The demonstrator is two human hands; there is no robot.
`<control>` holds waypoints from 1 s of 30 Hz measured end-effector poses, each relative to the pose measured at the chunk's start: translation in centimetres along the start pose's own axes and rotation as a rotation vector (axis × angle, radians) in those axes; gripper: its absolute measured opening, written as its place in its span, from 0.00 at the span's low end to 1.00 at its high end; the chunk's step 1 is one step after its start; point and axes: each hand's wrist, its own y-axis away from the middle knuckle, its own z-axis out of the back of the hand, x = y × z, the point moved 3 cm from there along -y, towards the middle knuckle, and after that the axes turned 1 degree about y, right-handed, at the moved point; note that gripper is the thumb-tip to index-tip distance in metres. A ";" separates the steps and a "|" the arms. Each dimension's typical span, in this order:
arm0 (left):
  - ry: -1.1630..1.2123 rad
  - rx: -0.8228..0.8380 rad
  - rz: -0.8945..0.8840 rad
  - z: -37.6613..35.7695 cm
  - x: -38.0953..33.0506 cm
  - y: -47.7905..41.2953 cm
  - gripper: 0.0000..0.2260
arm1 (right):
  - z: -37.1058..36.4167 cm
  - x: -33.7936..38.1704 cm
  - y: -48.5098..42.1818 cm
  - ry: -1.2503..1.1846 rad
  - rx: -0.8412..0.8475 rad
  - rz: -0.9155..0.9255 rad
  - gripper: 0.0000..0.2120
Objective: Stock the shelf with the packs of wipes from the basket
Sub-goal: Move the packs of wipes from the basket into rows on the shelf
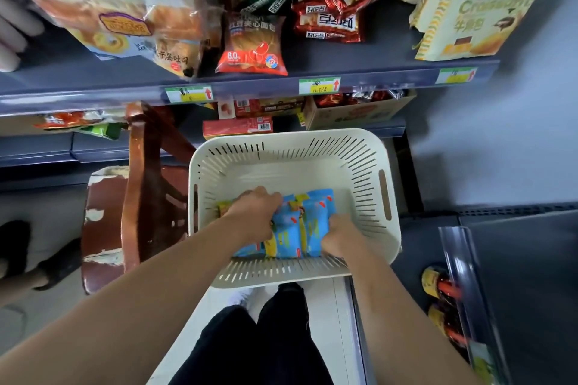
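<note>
A cream slotted basket (369, 166) stands below me in front of the shelves. Several blue and yellow packs of wipes (297, 228) lie bunched at its near side. My left hand (255, 212) is curled over the left end of the bunch and grips it. At the right end, my right hand (339, 236) grips the packs with its fingers tucked around them. Both forearms reach down into the basket. The packs sit low against the basket's floor.
A grey shelf (312, 72) above the basket carries bags of bread and snacks with price tags on its edge. A worn brown chair (137, 191) stands left of the basket. Another shelf edge with bottles (438, 287) is at the right. Someone's fingers (12, 37) show at far left.
</note>
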 end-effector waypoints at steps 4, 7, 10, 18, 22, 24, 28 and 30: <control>0.211 -0.042 -0.010 1.3 0.8 1.5 0.18 | 2.2 0.4 2.9 -0.243 -0.158 0.049 0.07; 0.398 -0.111 0.056 3.1 2.0 2.8 0.21 | 4.1 1.8 6.0 -0.540 -0.286 0.078 0.07; 0.695 -0.129 0.104 4.9 3.1 4.9 0.20 | 5.3 3.1 9.4 -0.743 -0.420 0.129 0.03; 1.288 -0.144 0.005 11.6 2.2 12.1 0.11 | 9.1 5.0 21.3 -1.124 -0.789 0.250 0.04; 1.438 -0.099 -0.123 14.3 -0.9 14.7 0.12 | 9.8 4.6 27.7 -1.338 -0.993 0.312 0.05; 1.445 -0.047 -0.221 15.4 -3.5 16.4 0.15 | 9.9 3.9 31.0 -1.402 -1.048 0.349 0.04; 1.365 0.030 -0.409 16.3 -8.9 19.6 0.23 | 9.5 1.0 37.4 -1.466 -1.166 0.359 0.08; 1.315 0.076 -0.481 16.2 -11.7 20.9 0.24 | 9.2 -0.7 40.7 -1.436 -1.242 0.358 0.07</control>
